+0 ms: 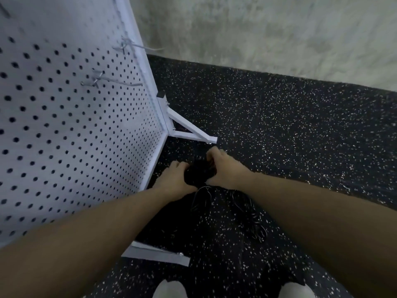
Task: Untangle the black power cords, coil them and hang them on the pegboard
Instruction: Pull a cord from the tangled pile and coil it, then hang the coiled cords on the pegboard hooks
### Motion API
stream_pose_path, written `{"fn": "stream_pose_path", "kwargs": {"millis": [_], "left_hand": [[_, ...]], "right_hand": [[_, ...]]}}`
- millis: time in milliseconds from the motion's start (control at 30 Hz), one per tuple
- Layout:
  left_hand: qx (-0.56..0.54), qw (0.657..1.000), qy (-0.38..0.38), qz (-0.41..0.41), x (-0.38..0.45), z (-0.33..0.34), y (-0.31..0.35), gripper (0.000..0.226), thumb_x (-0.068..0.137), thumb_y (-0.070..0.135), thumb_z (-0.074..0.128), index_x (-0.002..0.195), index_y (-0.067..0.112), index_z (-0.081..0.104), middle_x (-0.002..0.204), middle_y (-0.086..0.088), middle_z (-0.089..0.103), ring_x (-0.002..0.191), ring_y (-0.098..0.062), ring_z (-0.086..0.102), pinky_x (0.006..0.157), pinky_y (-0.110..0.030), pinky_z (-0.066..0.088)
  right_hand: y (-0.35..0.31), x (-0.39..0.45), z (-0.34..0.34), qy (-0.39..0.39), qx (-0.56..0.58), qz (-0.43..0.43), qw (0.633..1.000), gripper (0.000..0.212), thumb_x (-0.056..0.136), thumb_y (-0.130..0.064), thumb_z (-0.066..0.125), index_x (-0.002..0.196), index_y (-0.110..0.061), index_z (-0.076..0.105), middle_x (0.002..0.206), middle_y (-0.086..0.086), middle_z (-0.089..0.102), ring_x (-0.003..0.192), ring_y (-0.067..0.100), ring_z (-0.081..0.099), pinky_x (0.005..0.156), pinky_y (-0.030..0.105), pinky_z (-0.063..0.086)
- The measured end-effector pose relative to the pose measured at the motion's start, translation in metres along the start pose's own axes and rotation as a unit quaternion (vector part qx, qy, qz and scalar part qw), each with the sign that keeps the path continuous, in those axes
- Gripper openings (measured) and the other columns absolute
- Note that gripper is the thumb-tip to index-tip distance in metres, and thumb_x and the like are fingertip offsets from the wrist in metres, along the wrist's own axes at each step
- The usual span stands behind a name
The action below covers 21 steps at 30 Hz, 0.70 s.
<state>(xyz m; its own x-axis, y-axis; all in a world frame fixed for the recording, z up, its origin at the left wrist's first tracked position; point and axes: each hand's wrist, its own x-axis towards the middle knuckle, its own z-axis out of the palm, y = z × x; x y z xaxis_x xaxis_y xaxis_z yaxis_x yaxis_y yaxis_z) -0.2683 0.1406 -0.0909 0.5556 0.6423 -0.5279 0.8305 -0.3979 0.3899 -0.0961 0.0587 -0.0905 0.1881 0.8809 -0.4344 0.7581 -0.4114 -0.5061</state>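
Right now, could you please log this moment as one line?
left hand: grips cord bundle | right hand: grips bundle | loose cords: on floor | pegboard hooks: bare

left hand (175, 178), right hand (225, 168), gripping black cords (198, 174)

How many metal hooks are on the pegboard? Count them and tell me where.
2: one hook near the pegboard's right edge, another hook below and left of it. More may sit outside the view.

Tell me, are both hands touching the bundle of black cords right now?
Touching. The head view shows the left hand and right hand curled around the black cord bundle from either side, with no gap visible.
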Motion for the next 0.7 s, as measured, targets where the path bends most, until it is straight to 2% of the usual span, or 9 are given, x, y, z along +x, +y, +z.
{"fn": "stream_pose_path", "kwargs": {"millis": [100,167,267,367,433,500,567,633,700], "left_hand": [[-0.055,0.998,0.005,0.005,0.011,0.002,0.003,0.067,0.078,0.038,0.084,0.132,0.018,0.051,0.128,-0.003,0.056,0.113,-0.021,0.058,0.093,-0.038,0.052],[-0.069,0.998,0.005,0.003,0.011,0.005,0.004,0.057,0.076,0.036,0.085,0.122,0.022,0.052,0.115,0.001,0.064,0.102,-0.019,0.063,0.087,-0.039,0.053],[-0.082,0.997,0.015,0.005,0.008,0.007,0.003,0.051,0.076,0.038,0.083,0.115,0.026,0.053,0.105,0.007,0.066,0.097,-0.017,0.065,0.09,-0.043,0.054],[-0.14,0.99,0.032,0.017,0.001,0.005,0.005,0.05,0.082,0.033,0.082,0.124,0.025,0.055,0.11,0.01,0.066,0.103,-0.012,0.064,0.093,-0.034,0.052],[-0.176,0.983,0.048,0.034,-0.003,-0.003,0.01,0.047,0.085,0.025,0.079,0.125,0.023,0.055,0.112,0.008,0.067,0.102,-0.01,0.064,0.093,-0.032,0.051],[-0.24,0.969,0.041,0.037,-0.011,-0.017,0.019,0.04,0.089,0.012,0.071,0.124,0.022,0.055,0.115,0.003,0.069,0.095,-0.009,0.065,0.084,-0.027,0.054],[-0.371,0.928,0.019,0.001,-0.023,-0.035,0.032,0.032,0.097,0.008,0.059,0.126,0.021,0.055,0.119,-0.004,0.07,0.092,-0.015,0.07,0.079,-0.028,0.058],[-0.508,0.86,-0.008,-0.047,-0.035,-0.053,0.046,0.023,0.105,0.02,0.046,0.125,0.016,0.056,0.123,-0.012,0.068,0.098,-0.029,0.072,0.09,-0.046,0.06],[-0.571,0.818,-0.038,-0.062,-0.044,-0.073,0.06,0.036,0.106,0.038,0.044,0.123,0.01,0.059,0.122,-0.018,0.068,0.1,-0.036,0.071,0.095,-0.054,0.057]], "right_hand": [[0.004,0.01,0.0,0.014,0.011,0.021,1.0,0.084,0.075,-0.042,0.083,0.143,-0.03,0.034,0.14,0.001,0.039,0.13,0.025,0.038,0.111,0.046,0.04],[0.004,0.016,-0.001,-0.023,-0.037,0.013,0.999,0.081,0.08,-0.049,0.078,0.148,-0.035,0.038,0.147,-0.002,0.041,0.137,0.026,0.031,0.114,0.047,0.036],[0.002,0.017,-0.008,-0.027,-0.049,0.006,0.998,0.064,0.085,-0.051,0.073,0.143,-0.037,0.047,0.132,-0.004,0.054,0.131,0.021,0.038,0.112,0.041,0.037],[0.004,0.013,-0.017,-0.01,-0.06,-0.01,0.998,0.054,0.09,-0.052,0.066,0.14,-0.037,0.048,0.117,-0.006,0.057,0.123,0.018,0.048,0.114,0.042,0.032],[0.006,0.006,-0.027,0.01,-0.05,-0.031,0.998,0.052,0.089,-0.055,0.064,0.137,-0.039,0.051,0.115,-0.009,0.063,0.118,0.018,0.054,0.111,0.045,0.036],[0.009,-0.007,-0.04,0.028,-0.026,-0.054,0.998,0.055,0.083,-0.063,0.061,0.134,-0.045,0.051,0.116,-0.006,0.064,0.111,0.02,0.058,0.105,0.046,0.044],[0.005,-0.025,-0.055,0.052,-0.023,-0.092,0.994,0.053,0.086,-0.057,0.064,0.136,-0.046,0.05,0.117,-0.005,0.064,0.108,0.018,0.06,0.099,0.043,0.05],[-0.002,-0.043,-0.074,0.088,-0.062,-0.145,0.984,0.05,0.094,-0.038,0.067,0.141,-0.035,0.052,0.123,-0.004,0.064,0.113,0.016,0.057,0.1,0.035,0.047],[-0.014,-0.061,-0.097,0.135,-0.12,-0.205,0.962,0.05,0.097,-0.031,0.066,0.145,-0.027,0.052,0.134,-0.006,0.062,0.121,0.016,0.053,0.1,0.028,0.041]]}}
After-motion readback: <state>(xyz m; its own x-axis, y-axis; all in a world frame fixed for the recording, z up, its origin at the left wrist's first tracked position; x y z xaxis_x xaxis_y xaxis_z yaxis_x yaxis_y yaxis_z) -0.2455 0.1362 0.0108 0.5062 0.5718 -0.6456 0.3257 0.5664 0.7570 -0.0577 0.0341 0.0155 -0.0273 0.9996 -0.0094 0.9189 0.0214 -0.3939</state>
